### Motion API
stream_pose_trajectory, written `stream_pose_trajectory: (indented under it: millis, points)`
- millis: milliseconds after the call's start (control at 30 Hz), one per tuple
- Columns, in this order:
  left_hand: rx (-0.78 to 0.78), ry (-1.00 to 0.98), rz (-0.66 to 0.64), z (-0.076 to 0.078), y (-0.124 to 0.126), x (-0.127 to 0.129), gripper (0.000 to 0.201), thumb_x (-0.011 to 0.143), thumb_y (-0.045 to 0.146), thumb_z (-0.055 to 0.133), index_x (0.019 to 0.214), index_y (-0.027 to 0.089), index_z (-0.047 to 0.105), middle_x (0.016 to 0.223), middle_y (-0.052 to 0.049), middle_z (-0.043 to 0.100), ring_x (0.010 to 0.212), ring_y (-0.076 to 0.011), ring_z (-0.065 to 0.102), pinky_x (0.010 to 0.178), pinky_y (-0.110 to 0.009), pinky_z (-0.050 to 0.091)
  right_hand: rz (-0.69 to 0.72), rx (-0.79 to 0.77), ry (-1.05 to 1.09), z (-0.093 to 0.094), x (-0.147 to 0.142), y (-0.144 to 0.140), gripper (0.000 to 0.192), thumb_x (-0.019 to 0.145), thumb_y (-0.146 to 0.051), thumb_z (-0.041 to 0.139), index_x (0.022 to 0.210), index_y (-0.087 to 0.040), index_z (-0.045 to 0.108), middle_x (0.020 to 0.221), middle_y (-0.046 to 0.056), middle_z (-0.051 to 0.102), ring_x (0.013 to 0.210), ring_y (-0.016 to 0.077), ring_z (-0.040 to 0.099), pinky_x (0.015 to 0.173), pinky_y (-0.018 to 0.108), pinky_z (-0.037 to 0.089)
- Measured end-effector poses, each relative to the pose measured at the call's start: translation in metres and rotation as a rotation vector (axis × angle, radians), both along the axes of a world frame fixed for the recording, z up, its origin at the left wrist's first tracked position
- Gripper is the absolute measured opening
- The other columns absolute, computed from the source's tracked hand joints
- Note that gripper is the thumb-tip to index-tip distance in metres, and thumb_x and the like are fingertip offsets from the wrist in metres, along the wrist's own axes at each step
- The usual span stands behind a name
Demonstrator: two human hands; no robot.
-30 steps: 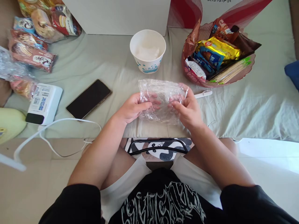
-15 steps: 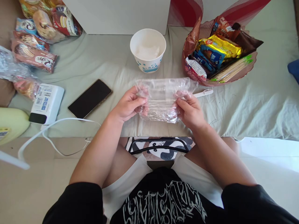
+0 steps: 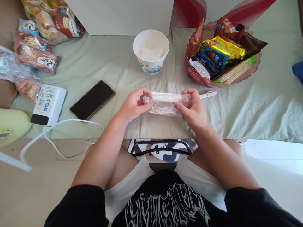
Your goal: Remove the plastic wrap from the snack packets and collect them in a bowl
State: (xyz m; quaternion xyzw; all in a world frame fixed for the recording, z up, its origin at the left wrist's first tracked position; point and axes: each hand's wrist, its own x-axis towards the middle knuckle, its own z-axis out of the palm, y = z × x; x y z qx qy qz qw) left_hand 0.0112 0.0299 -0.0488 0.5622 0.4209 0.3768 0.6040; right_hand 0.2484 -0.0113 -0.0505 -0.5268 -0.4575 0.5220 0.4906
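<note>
Between my two hands is a clear, crinkled plastic bag (image 3: 163, 103), folded into a narrow strip above the cloth. My left hand (image 3: 136, 104) pinches its left end between thumb and fingers. The right end is gripped by my right hand (image 3: 192, 108), thumb on top. A white plastic utensil (image 3: 208, 94) sticks out behind my right hand; its other end is hidden. Beyond the bag stands a white paper bucket (image 3: 151, 52) with blue print, something whitish inside it.
A pink bowl (image 3: 236, 82) of snack packets stands at the right back. On the left lie a black phone (image 3: 92, 100), a white device (image 3: 48, 105) with a cable (image 3: 71, 121), and wrapped snacks (image 3: 38, 56). A grey-white panel (image 3: 123, 15) stands at the back.
The plastic bag was spread taller and is now folded down into a narrow strip. Both hands keep hold of its ends, with fingers shifted.
</note>
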Motion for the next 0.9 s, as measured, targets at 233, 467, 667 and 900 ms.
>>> stream_pose_trajectory:
  millis: [233, 467, 667, 900]
  points:
    - [0.284, -0.01, 0.328, -0.024, 0.012, 0.0, 0.044, 0.074, 0.03, 0.084, 0.109, 0.028, 0.058, 0.095, 0.001, 0.067, 0.077, -0.0133, 0.07, 0.07, -0.027, 0.058, -0.043, -0.006, -0.015, -0.001, -0.001, 0.002, 0.029, 0.076, -0.038, 0.08, 0.08, -0.022, 0.056, 0.065, -0.006, 0.052, 0.057, 0.0087, 0.043, 0.055, 0.024, 0.035]
    - [0.348, 0.05, 0.264, -0.027, -0.011, 0.024, 0.044, 0.087, 0.057, 0.077, 0.113, 0.024, 0.064, 0.112, -0.008, 0.073, 0.106, -0.0207, 0.073, 0.087, -0.032, 0.061, -0.091, 0.335, -0.236, -0.002, -0.012, -0.012, 0.027, 0.092, -0.043, 0.069, 0.084, -0.024, 0.053, 0.111, 0.008, 0.076, 0.096, 0.0203, 0.07, 0.083, 0.035, 0.053]
    - [0.106, -0.076, -0.111, -0.018, -0.025, 0.033, 0.055, 0.082, 0.068, 0.078, 0.111, 0.024, 0.065, 0.095, -0.005, 0.073, 0.087, -0.0199, 0.072, 0.076, -0.031, 0.059, 0.246, 0.381, -0.168, -0.006, -0.025, -0.023, 0.028, 0.101, -0.049, 0.058, 0.092, -0.025, 0.051, 0.109, 0.008, 0.078, 0.086, 0.018, 0.071, 0.078, 0.035, 0.056]
    - [0.101, 0.02, -0.114, -0.005, -0.021, 0.028, 0.058, 0.088, 0.075, 0.067, 0.098, 0.018, 0.075, 0.087, -0.006, 0.075, 0.082, -0.021, 0.071, 0.075, -0.033, 0.056, 0.092, 0.328, -0.3, -0.005, -0.025, -0.02, 0.03, 0.102, -0.049, 0.059, 0.091, -0.023, 0.068, 0.078, 0.002, 0.068, 0.069, 0.0154, 0.061, 0.068, 0.032, 0.051]
